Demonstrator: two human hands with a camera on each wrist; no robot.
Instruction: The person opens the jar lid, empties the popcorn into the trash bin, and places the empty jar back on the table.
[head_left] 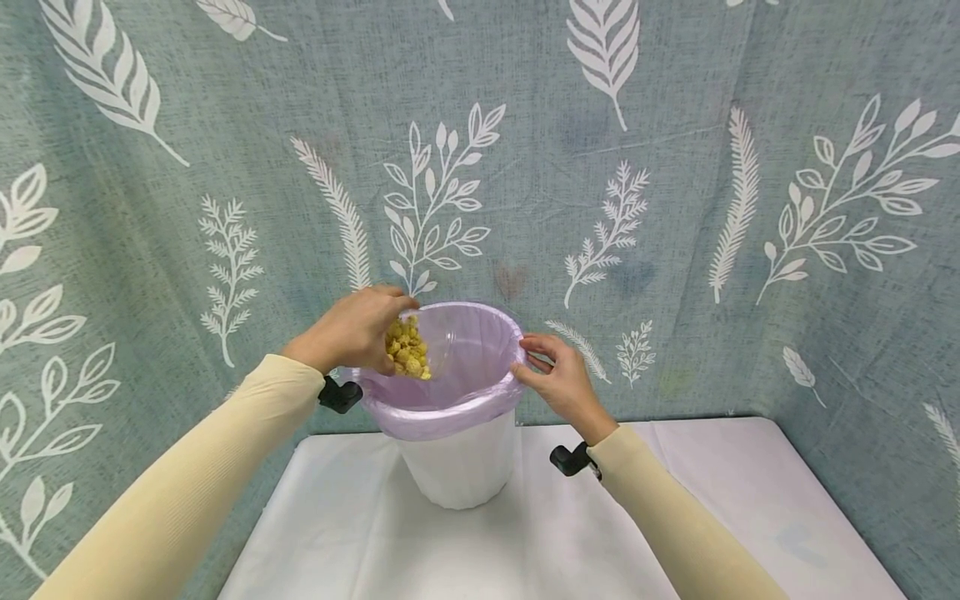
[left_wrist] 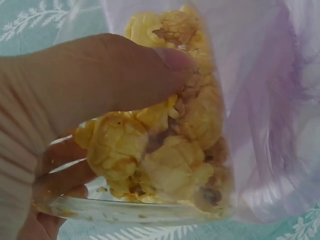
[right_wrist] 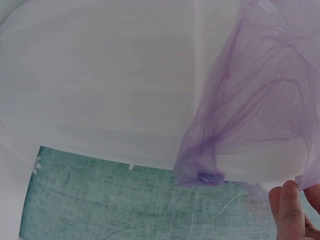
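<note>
My left hand (head_left: 358,328) grips a clear plastic container (left_wrist: 145,211) of yellow popcorn (head_left: 407,348). The container lies tilted on its side over the mouth of a white trash bin (head_left: 459,468), its open end toward the bin's inside. In the left wrist view the thumb lies across the popcorn (left_wrist: 175,165), and the other fingers wrap beneath the container. A thin purple bag (head_left: 450,417) lines the bin and folds down over its rim. On the bin's right side my right hand (head_left: 561,375) holds the lined rim with thumb and fingertips.
The bin stands on a table with a white cloth (head_left: 600,533), near its back edge. Behind and to both sides hangs a green leaf-patterned curtain (head_left: 517,217). Loose folds of the bag (right_wrist: 265,100) hang down the bin's outer wall in the right wrist view.
</note>
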